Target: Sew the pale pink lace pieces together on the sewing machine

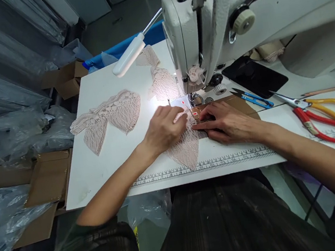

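My left hand (166, 129) is closed, its fingers curled and pinching the upper part of a pale pink lace piece (186, 150). Part of the lace is hidden under that hand, and its pointed end hangs toward the ruler. Beside it, my right hand (227, 122) lies palm down with fingers spread, the index fingertip touching the lace's right edge. Both hands are just in front of the presser foot area of a white sewing machine (187, 43). Behind the needle lies another lit lace piece (163, 82), and a brown plate (239, 105) is partly under my right hand.
More lace (122, 111) lies to the left on the white table (105, 171). Blue thread snips (257, 99), a black phone (254, 76) and red-and-yellow-handled scissors (324, 113) lie right. A ruler strip (222, 162) runs along the front edge. A white lamp (129, 55) hangs over the table.
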The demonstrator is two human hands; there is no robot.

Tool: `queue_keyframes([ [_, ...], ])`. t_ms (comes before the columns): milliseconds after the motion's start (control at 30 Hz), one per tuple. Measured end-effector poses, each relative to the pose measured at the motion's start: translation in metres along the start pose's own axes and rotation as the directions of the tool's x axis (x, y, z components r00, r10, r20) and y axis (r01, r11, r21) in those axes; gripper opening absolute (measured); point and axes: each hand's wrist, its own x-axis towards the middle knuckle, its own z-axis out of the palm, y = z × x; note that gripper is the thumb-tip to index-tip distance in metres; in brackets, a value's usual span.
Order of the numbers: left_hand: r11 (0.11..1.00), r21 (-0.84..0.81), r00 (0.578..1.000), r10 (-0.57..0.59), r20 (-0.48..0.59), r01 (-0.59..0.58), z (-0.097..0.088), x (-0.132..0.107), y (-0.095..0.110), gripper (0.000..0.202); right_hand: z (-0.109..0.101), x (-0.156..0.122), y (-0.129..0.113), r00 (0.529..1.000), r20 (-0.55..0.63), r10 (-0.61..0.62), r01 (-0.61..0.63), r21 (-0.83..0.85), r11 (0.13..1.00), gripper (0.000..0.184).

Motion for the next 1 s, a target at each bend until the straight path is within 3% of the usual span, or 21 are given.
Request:
queue_keyframes([
  [100,0.976,-0.046,0.968,0.219,0.121,-0.215,0.009,0.013,-0.002,0.035,0.003,-0.001,0.0,1.0,-0.018,-0.003,0.003,-0.005,1.0,0.039],
  [233,0.959,-0.08,0.937,0.282,0.207,-0.271,0.014,0.018,-0.007,0.038,0.005,-0.002,0.002,1.0,-0.019,-0.001,0.001,-0.002,1.0,0.038],
  [400,0.964,-0.047,0.945,0.266,0.188,-0.262,0.017,0.01,-0.007,0.041,0.004,-0.003,0.002,1.0,-0.028,0.004,-0.005,-0.005,1.0,0.037],
  [567,0.988,-0.024,0.977,0.154,0.145,-0.152,0.023,0.005,-0.001,0.037,0.003,-0.003,-0.001,1.0,-0.008,0.013,-0.014,-0.038,0.999,0.037],
  [700,0.993,-0.083,0.99,0.095,0.104,-0.087,0.025,0.014,-0.002,0.035,0.001,0.004,0.004,1.0,0.015,0.013,-0.012,-0.057,0.998,0.036],
  [833,0.993,-0.064,0.989,0.107,0.102,-0.101,0.025,0.023,-0.008,0.04,-0.001,0.012,0.011,1.0,0.019,0.007,-0.005,-0.098,0.995,0.036],
  [1000,0.984,-0.157,0.991,0.097,0.089,-0.082,0.023,0.018,-0.015,0.042,0.002,0.008,0.009,0.998,-0.033,0.044,-0.047,-0.085,0.995,0.035],
])
